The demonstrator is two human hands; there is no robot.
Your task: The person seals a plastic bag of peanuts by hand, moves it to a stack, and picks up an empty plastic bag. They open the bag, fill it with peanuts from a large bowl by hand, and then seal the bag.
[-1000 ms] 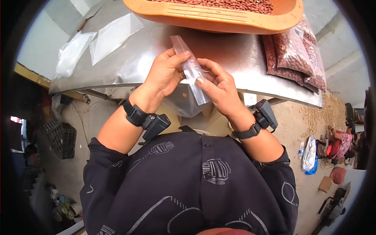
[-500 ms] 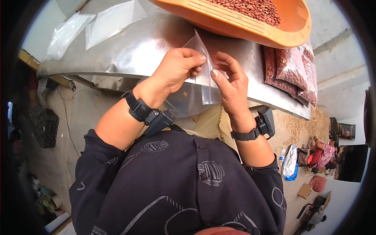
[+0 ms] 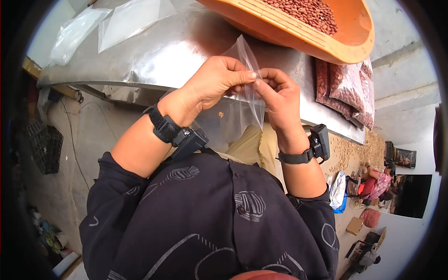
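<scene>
A clear plastic bag [image 3: 245,109] hangs between my hands at the near edge of the metal table [image 3: 154,60]. My left hand [image 3: 217,79] pinches its upper edge between thumb and fingers. Close against it, my right hand [image 3: 280,95] also pinches the bag, the fingertips of both hands nearly touching. Beyond my hands, an orange scoop-shaped tub [image 3: 298,37] holds reddish beans [image 3: 310,16]. Filled clear bags of the same beans [image 3: 347,88] lie stacked to the right of my right hand.
Flat clear bags [image 3: 133,23] lie at the table's far left. A black crate [image 3: 45,147] stands on the floor at left. On the right, a person [image 3: 379,182] sits low near scattered pale pieces [image 3: 368,149], with a small cardboard box [image 3: 354,226] nearby.
My right hand has closed from an open pose onto the bag, meeting my left hand. The bag's lower part has spread and shifted. The whole view has moved slightly.
</scene>
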